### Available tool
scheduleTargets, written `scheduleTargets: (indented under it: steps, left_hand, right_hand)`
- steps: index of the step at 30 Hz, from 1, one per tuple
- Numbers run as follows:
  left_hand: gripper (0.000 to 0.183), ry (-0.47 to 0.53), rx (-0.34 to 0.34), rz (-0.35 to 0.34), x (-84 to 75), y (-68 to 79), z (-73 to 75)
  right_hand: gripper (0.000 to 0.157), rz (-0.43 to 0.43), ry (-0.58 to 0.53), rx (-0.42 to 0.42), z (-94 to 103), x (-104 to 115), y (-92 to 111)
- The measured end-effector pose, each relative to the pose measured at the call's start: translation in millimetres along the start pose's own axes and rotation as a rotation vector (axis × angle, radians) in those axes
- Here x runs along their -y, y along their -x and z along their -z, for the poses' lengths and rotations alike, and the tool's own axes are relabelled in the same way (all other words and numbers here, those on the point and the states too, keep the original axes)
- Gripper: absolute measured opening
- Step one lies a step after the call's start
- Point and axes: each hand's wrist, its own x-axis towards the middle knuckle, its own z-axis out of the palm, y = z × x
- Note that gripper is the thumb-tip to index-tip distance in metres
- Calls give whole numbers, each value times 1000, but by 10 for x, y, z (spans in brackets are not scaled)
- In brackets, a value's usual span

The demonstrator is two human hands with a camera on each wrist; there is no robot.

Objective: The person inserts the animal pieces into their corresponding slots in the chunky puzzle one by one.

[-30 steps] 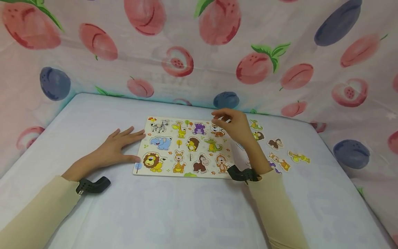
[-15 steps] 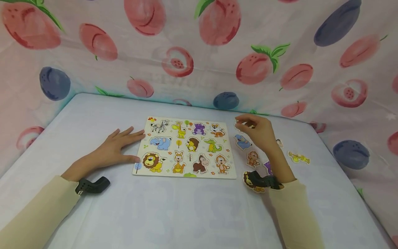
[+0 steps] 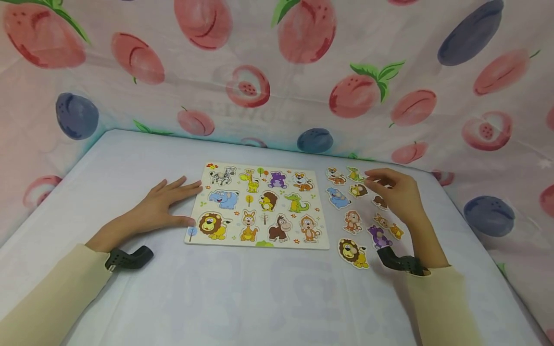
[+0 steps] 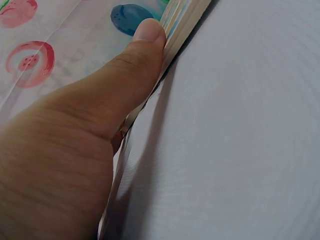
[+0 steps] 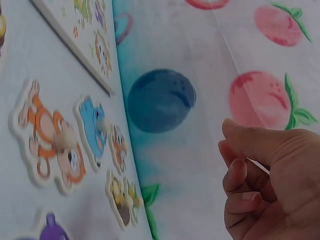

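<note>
My left hand (image 3: 162,204) lies flat with fingers spread at the left edge of the animal puzzle board (image 3: 259,244); in the left wrist view its thumb (image 4: 147,37) touches the board's edge. The board bears rows of animal pictures. Above the loose pieces at the right hovers my right hand (image 3: 398,194), fingers loosely bent and holding nothing. Nearest to it are the crocodile piece (image 3: 355,174), the hedgehog piece (image 3: 358,190) and the partly covered brown ape piece (image 3: 380,202). The giraffe piece is hidden behind the hand or wrist.
Between board and right arm lie the tiger piece (image 3: 335,176), elephant piece (image 3: 338,198), monkey piece (image 5: 47,132) with a small knob, lion piece (image 3: 352,253), purple hippo piece (image 3: 378,237) and kangaroo piece (image 3: 388,226). A fruit-print cloth (image 3: 277,110) rises behind the white table surface (image 3: 216,298).
The right hand has moved right, from over the board's upper right corner across the loose pieces, uncovering the tiger, elephant and lion pieces. The left hand stays at the board's edge.
</note>
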Motion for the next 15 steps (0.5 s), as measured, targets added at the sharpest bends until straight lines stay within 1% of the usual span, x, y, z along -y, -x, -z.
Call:
scheduleTargets:
  steps: [5,8,15]
  left_hand:
    - [87,3,-4,7,9,17,-3]
    - [87,2,-4,9,9,22,-4]
    - [86,-4,-15,0,-10,18,10]
  right_hand:
    - [35,6,80,-26,121,-155,44]
    - [38,-24,112,-31,206,-256,71]
    - [40,-58,131,-69,372,-481,162]
